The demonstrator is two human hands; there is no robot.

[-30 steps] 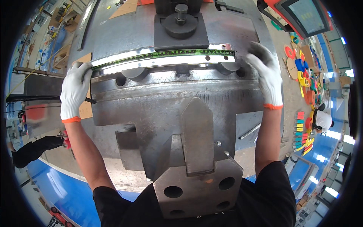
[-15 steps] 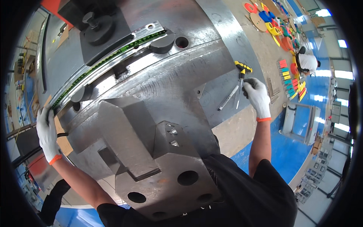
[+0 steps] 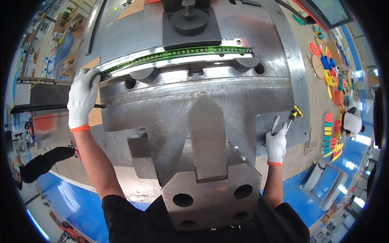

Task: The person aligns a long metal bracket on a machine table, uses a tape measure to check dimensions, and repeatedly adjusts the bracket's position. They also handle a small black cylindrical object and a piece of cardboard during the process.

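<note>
A green measuring tape with black markings (image 3: 186, 52) runs along a shiny metal bar (image 3: 170, 62) laid across the big steel machine part. My left hand (image 3: 83, 97), in a white glove with an orange cuff, has its fingers closed at the tape's left end; what lies inside the grip is hidden. To the right, over a dark metal plate (image 3: 302, 127), my gloved right hand (image 3: 276, 146) is closed round the lower part of a slim grey marker pen (image 3: 276, 121). Right beside it lies a screwdriver-like tool with a yellow and black handle (image 3: 297, 111).
A thick upright steel block (image 3: 208, 137) rises between my arms. Round dark stops (image 3: 246, 64) sit along the bar, and a bolted clamp (image 3: 188, 22) stands behind it. Coloured tapes and blocks (image 3: 327, 135) lie at far right, near another person (image 3: 351, 122). A screen (image 3: 330, 12) is top right.
The view has turned, so the bar now lies nearly level. My right hand has gone from beside the tool to the marker pen, which now points more steeply upward. My left hand stays at the tape's end.
</note>
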